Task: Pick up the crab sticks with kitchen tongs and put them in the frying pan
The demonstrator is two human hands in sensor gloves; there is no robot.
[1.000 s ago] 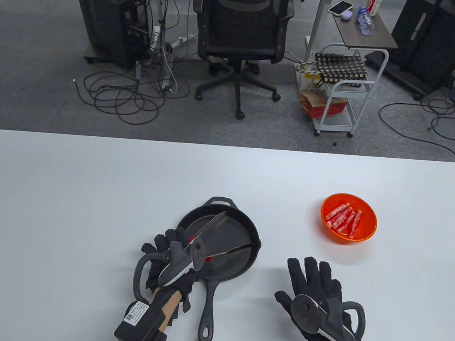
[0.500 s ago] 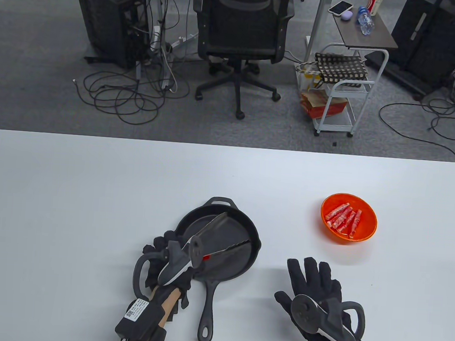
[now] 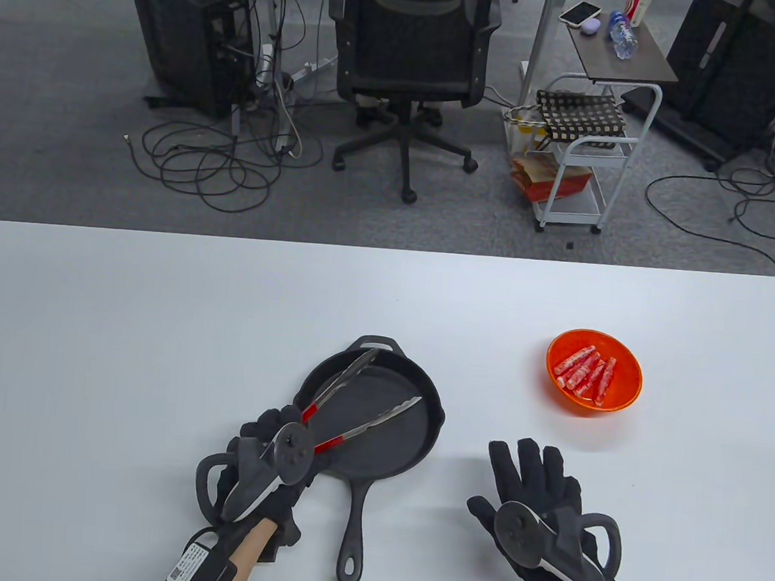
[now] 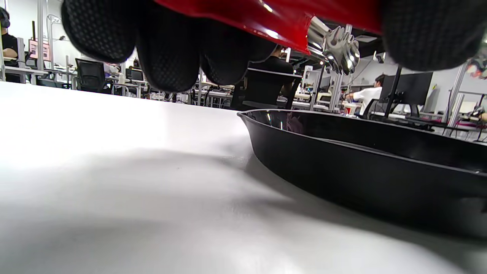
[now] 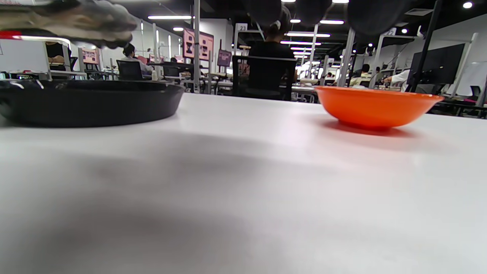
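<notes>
The left hand (image 3: 269,458) had its fingers (image 4: 167,57) curled round the red grips of the tongs (image 3: 360,401), holding them at the hinge end. From that grip the two steel arms spread apart and reached up and to the right over the pan (image 3: 411,431), one tip near the far rim, the other over the right half of the pan floor. In the left wrist view the red grip ran across the top of the picture between the dark fingertips, with a scalloped steel tip shining past it; the pan's black wall (image 4: 342,171) stood just beside the hand on the white table (image 4: 114,171).

The right hand (image 3: 539,493) lay flat on the table (image 3: 159,327), palm down, fingers straight and slightly fanned, holding nothing. It rested to the right of the pan handle (image 3: 352,533), which pointed toward the near table edge. In the right wrist view only dark fingertips showed at the top edge.

The crab sticks (image 3: 584,372) lay side by side in the orange bowl (image 3: 626,393), on the table beyond the right hand and well apart from the pan. The right wrist view showed the bowl (image 5: 376,106) on the right and the pan (image 5: 91,102) on the left, both on the table.
</notes>
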